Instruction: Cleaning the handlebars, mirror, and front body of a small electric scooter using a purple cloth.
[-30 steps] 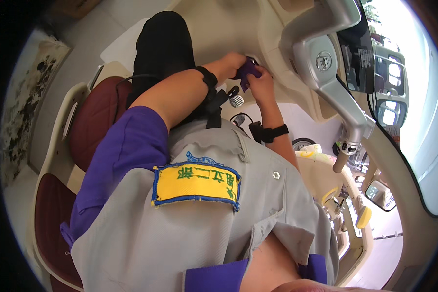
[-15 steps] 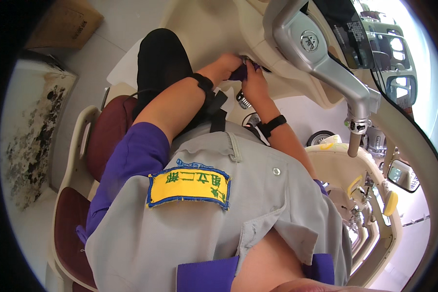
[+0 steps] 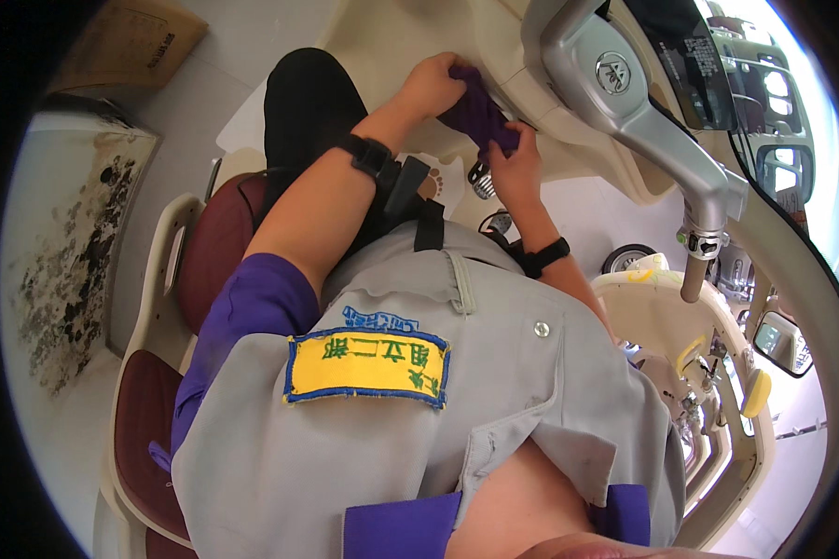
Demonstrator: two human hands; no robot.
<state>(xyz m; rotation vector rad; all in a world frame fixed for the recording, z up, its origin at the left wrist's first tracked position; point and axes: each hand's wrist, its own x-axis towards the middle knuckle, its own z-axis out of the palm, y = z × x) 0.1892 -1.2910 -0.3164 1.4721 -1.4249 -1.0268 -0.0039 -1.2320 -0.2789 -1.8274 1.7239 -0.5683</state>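
A dark purple cloth (image 3: 480, 110) stretches between my two hands, in front of the cream dashboard panel (image 3: 569, 140). My left hand (image 3: 433, 86) grips its upper left end, fingers closed on the fabric. At the lower right end, my right hand (image 3: 518, 170) pinches the cloth between thumb and fingers. The cloth looks loosely bunched and twisted along its length. A metal pedal (image 3: 481, 181) shows just below it, beside my right hand.
A silver steering handlebar (image 3: 639, 112) rises to the right of my hands, beside the windshield. An open cream door (image 3: 625, 296) stands at the right. To the left are a dark red seat (image 3: 219, 252), a stained white panel (image 3: 70, 252) and a cardboard box (image 3: 130, 47).
My hands have moved apart, the left up and leftward, the right down and rightward. The cloth, bunched between them before, is now drawn out.
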